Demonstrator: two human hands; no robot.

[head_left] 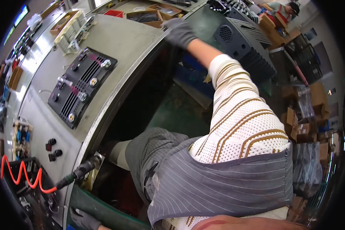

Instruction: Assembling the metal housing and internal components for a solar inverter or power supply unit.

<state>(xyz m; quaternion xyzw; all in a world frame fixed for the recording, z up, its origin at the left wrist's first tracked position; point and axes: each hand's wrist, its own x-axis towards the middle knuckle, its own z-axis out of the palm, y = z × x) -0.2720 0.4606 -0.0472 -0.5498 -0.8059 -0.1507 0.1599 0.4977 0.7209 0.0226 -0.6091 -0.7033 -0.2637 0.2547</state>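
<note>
My right hand (pixel 179 33), in a dark grey glove, is stretched out at the far end of the workbench (pixel 138 38). Its fingers look extended over the metal edge, with nothing visible in them, beside a cardboard box (pixel 143 18) of dark parts. Low at the left, my left hand (pixel 85 219), gloved alike, lies with fingers apart along a green surface (pixel 103 207). On the bench between them rests a black slotted panel (pixel 82 86) with metal fittings and knobs. A dark cylindrical tool (pixel 80 170) on a red coiled cord (pixel 23 172) sits at the bench edge.
Two small black fittings (pixel 54 149) lie on the bench. A red bin (pixel 114 13) stands at its far end. Large grey housings (pixel 241 42) are beyond my right arm. Cardboard boxes (pixel 318 99) are stacked at the right, and another person (pixel 281 15) works farther back.
</note>
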